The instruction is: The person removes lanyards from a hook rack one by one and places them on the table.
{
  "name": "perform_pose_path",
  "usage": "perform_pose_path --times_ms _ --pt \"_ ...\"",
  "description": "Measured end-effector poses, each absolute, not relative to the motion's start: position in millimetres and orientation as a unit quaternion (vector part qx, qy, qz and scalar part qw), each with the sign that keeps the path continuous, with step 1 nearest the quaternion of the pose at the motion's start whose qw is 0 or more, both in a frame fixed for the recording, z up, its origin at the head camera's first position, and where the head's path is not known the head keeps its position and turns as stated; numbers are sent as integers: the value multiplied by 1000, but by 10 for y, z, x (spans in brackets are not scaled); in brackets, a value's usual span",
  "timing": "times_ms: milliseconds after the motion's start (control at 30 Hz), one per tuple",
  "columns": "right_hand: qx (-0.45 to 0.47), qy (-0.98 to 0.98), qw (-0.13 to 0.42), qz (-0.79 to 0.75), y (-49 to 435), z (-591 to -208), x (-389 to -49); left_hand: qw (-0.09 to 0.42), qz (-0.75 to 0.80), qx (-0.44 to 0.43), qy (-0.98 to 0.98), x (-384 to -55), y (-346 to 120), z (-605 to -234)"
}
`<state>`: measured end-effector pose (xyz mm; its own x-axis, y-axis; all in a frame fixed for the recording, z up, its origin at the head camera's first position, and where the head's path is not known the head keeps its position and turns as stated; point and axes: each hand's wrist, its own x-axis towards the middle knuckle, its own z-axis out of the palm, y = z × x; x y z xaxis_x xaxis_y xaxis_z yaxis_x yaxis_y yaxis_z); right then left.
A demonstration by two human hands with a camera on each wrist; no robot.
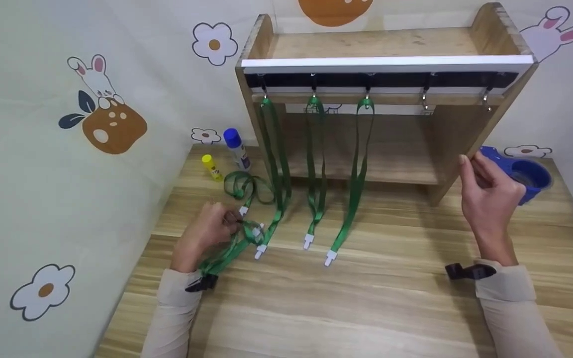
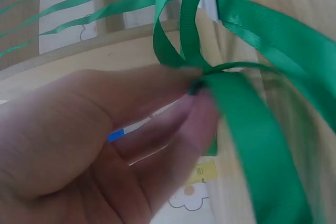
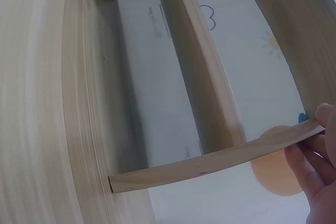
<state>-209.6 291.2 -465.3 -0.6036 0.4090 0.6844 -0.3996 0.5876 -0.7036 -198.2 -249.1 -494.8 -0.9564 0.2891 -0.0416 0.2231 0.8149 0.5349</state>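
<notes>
My left hand pinches a green lanyard between thumb and fingertips, low over the table at the left. Its strap trails back toward my wrist. Beside it lies another green lanyard, loosely coiled with a white clip. My right hand grips the front edge of the right side panel of a wooden shelf, thumb on one face and fingers on the other. Three green lanyards, such as the rightmost one, hang from hooks on the shelf's dark strip, their white clips reaching forward.
Two further metal hooks, one of them the end hook, hang at the strip's right. A blue-capped glue stick and a yellow glue stick stand left of the shelf. A blue tape dispenser sits behind my right hand.
</notes>
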Motion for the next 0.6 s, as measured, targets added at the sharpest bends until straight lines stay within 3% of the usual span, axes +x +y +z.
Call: perform_pose_path --times_ms 300,600 --pt "4 -766 455 455 2875 -4614 -2069 111 255 171 945 -1907 -2433 -4981" --pt "5 -768 456 450 2909 -4668 -2107 106 245 197 944 -1981 -2435 -5048"
